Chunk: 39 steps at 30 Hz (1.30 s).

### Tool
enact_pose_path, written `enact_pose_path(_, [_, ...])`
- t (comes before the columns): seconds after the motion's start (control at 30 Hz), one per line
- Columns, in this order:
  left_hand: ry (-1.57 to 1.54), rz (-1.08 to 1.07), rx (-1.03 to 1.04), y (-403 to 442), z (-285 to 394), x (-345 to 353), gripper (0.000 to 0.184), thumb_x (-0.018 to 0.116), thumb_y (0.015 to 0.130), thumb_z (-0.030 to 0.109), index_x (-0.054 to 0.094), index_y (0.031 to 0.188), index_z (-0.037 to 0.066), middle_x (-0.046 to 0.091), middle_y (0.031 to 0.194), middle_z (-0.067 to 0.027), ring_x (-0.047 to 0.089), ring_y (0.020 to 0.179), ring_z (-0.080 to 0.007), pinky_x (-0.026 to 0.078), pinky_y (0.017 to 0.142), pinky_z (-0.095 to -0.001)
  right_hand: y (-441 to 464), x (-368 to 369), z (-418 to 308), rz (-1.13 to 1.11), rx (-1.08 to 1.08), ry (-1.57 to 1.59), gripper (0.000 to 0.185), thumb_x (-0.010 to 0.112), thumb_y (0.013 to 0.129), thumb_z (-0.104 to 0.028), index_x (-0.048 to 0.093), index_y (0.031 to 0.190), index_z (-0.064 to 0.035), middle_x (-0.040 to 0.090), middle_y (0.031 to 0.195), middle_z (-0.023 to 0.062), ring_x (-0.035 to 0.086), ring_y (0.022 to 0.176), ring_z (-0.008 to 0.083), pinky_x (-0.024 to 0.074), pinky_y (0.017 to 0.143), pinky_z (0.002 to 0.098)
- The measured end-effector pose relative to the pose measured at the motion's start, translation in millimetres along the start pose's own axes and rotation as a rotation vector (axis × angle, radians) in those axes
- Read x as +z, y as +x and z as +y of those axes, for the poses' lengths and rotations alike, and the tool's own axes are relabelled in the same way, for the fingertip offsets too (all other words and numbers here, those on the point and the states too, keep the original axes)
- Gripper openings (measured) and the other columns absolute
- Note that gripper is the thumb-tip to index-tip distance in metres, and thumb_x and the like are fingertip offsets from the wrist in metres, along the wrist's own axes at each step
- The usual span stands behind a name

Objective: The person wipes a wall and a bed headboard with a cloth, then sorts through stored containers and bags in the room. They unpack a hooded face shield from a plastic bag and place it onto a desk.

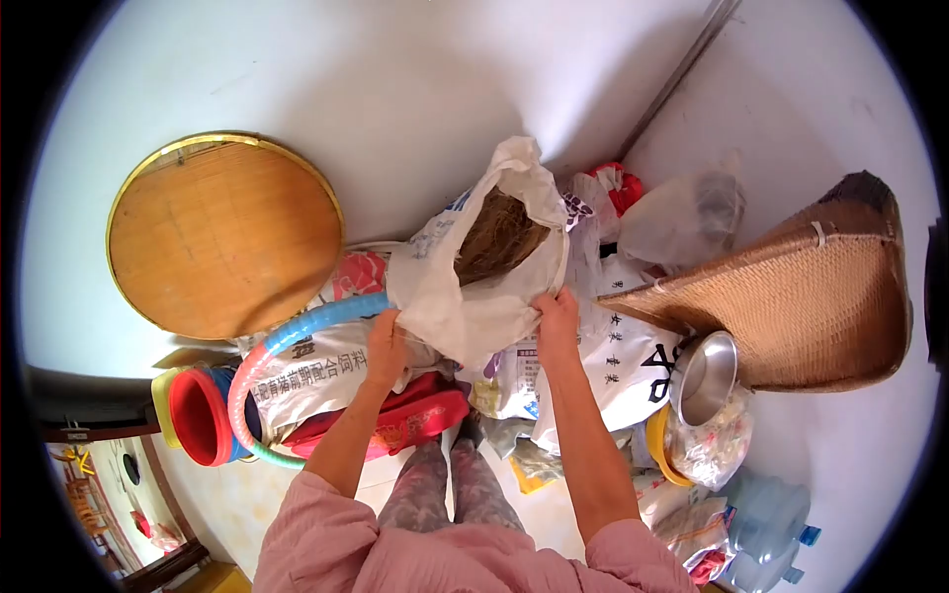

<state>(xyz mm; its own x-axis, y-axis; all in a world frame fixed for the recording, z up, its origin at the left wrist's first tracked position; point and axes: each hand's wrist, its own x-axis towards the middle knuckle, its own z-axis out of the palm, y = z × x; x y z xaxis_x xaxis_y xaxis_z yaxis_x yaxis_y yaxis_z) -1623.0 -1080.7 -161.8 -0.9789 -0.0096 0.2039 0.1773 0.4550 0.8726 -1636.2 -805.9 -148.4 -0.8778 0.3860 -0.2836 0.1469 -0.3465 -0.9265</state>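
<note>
A large white woven sack (425, 262) stands with its mouth open towards me. Inside it lies a brown, fibrous, dried-looking mass (502, 235). My left hand (387, 346) grips the near left edge of the sack's rim, close to the blue part of a hoop (331, 314). The near right edge of the rim is in my right hand (557, 318), its fingers closed on the material. Between my hands the front of the rim sags down. Beneath and beside the sack are other printed white sacks (314, 381) and a red bag (420, 410).
A round wooden board (222, 237) leans on the wall at left, above red and blue buckets (203, 420). At right are a woven basket (811, 306), a metal bowl (704, 379), plastic bags (682, 217) and large water bottles (766, 519).
</note>
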Motion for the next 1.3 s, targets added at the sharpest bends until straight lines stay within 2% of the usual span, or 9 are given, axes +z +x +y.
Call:
enact_pose_path(0.27, [-0.043, -0.026, 0.026, -4.1, -10.6, 0.2, 0.028, 0.041, 0.085, -0.004, 0.055, 0.109, -0.001, 0.060, 0.090, -0.0139, 0.057, 0.081, -0.0202, 0.043, 0.074, -0.0277, -31.4, -3.3, -0.1, 0.033, 0.039, -0.028, 0.019, 0.050, 0.076, -0.004, 0.054, 0.094, -0.0037, 0.054, 0.081, -0.0004, 0.046, 0.067, 0.0073, 0.0355, 0.054, 0.0219])
enact_pose_path(0.37, [-0.002, -0.106, -0.008, -4.6, -27.1, -1.5, 0.023, 0.055, 0.087, 0.007, 0.055, 0.110, 0.004, 0.059, 0.099, -0.0151, 0.057, 0.092, -0.0288, 0.043, 0.082, -0.0325, -33.1, -8.7, 7.4, 0.004, 0.024, -0.027, 0.006, 0.051, 0.079, -0.008, 0.049, 0.084, -0.0055, 0.047, 0.076, -0.0009, 0.045, 0.071, 0.0102, 0.0390, 0.061, 0.0259])
enact_pose_path(0.53, [0.311, -0.222, 0.248, 18.4, 56.6, -5.1, 0.095, 0.080, 0.061, 0.027, 0.031, 0.137, 0.001, 0.038, 0.138, -0.0200, 0.035, 0.126, -0.0367, 0.027, 0.104, -0.0449, -42.9, 3.1, -20.4, 0.026, 0.137, -0.047, 0.013, 0.047, 0.081, -0.007, 0.054, 0.092, -0.0045, 0.052, 0.076, 0.0032, 0.049, 0.063, 0.0193, 0.0410, 0.055, 0.0301])
enact_pose_path(0.63, [0.466, -0.156, 0.398, 31.2, 85.0, 9.6, 0.100, 0.081, 0.058, 0.029, 0.029, 0.136, -0.004, 0.037, 0.137, -0.0214, 0.035, 0.128, -0.0362, 0.026, 0.105, -0.0462, -41.1, 27.8, 0.0, -0.157, -0.285, -0.505, 0.019, 0.048, 0.079, -0.006, 0.055, 0.096, -0.0031, 0.056, 0.080, 0.0133, 0.054, 0.066, 0.0306, 0.0441, 0.058, 0.0375])
enact_pose_path(0.73, [0.537, -0.080, 0.500, 35.6, 85.1, 17.3, 0.081, 0.077, 0.064, 0.024, 0.039, 0.130, -0.002, 0.045, 0.131, -0.0217, 0.040, 0.125, -0.0353, 0.029, 0.103, -0.0444, -90.2, 79.4, -31.3, -0.231, -0.242, -0.451, 0.024, 0.049, 0.075, -0.007, 0.054, 0.099, -0.0022, 0.057, 0.086, 0.0221, 0.057, 0.077, 0.0405, 0.0465, 0.067, 0.0440])
enact_pose_path(0.9, [-0.474, -0.128, -0.060, -2.1, 26.3, 59.0, 0.043, 0.066, 0.075, 0.015, 0.053, 0.113, -0.001, 0.062, 0.101, -0.0180, 0.061, 0.093, -0.0312, 0.046, 0.079, -0.0356, -104.3, 77.9, -48.0, -0.517, -0.474, -0.798, 0.027, 0.050, 0.075, -0.008, 0.053, 0.102, -0.0042, 0.058, 0.091, 0.0213, 0.055, 0.088, 0.0414, 0.0459, 0.073, 0.0451])
enact_pose_path(1.07, [-0.118, 0.043, 0.025, 32.7, 21.6, 67.0, 0.026, 0.060, 0.081, 0.009, 0.056, 0.106, 0.000, 0.063, 0.083, -0.0135, 0.064, 0.073, -0.0242, 0.047, 0.061, -0.0312, -84.4, 65.4, -73.5, -0.660, -0.105, -0.277, 0.044, 0.059, 0.078, -0.009, 0.050, 0.121, -0.0079, 0.062, 0.101, 0.0094, 0.062, 0.086, 0.0235, 0.0483, 0.073, 0.0367])
enact_pose_path(1.23, [0.048, 0.158, 0.194, 20.1, 6.7, 74.5, 0.023, 0.061, 0.084, 0.016, 0.061, 0.101, 0.002, 0.062, 0.074, -0.0132, 0.061, 0.063, -0.0285, 0.047, 0.057, -0.0340, -28.7, 19.1, -23.3, -0.332, -0.208, -0.446, 0.063, 0.067, 0.079, -0.010, 0.039, 0.135, -0.0070, 0.047, 0.125, 0.0089, 0.050, 0.105, 0.0187, 0.0450, 0.086, 0.0314])
enact_pose_path(1.3, [-0.150, 0.067, -0.174, -1.7, 1.3, 79.8, 0.022, 0.064, 0.082, 0.018, 0.063, 0.097, 0.003, 0.063, 0.074, -0.0134, 0.062, 0.066, -0.0275, 0.048, 0.060, -0.0333, -3.3, 21.6, -31.4, -0.279, -0.336, -0.499, 0.073, 0.071, 0.076, -0.012, 0.033, 0.139, -0.0074, 0.042, 0.131, 0.0128, 0.046, 0.114, 0.0223, 0.0411, 0.092, 0.0340])
